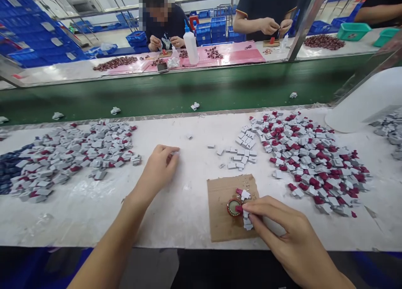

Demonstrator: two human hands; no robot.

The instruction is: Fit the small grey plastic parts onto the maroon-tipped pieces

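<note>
My right hand (282, 226) pinches a small grey-and-maroon plastic piece (240, 209) between thumb and fingertips. The piece's maroon end is over a small round dish (233, 207) with a red, beaded-looking rim. That dish rests on a square of brown cardboard (220, 226). Another maroon-and-grey piece (243, 193) lies just beyond the fingers, and more grey parts (248, 224) sit beneath them. My left hand (160, 165) is over the white table to the left, thumb and forefinger drawn together. What lies between those fingertips, if anything, is too small to name.
Grey-and-maroon pieces form a heap (314, 159) on the right and another (81, 151) on the left. Loose grey blocks (241, 155) lie behind the cardboard. A green conveyor belt (220, 86) carries several small clusters. Across it, co-workers handle parts near a white bottle (190, 46).
</note>
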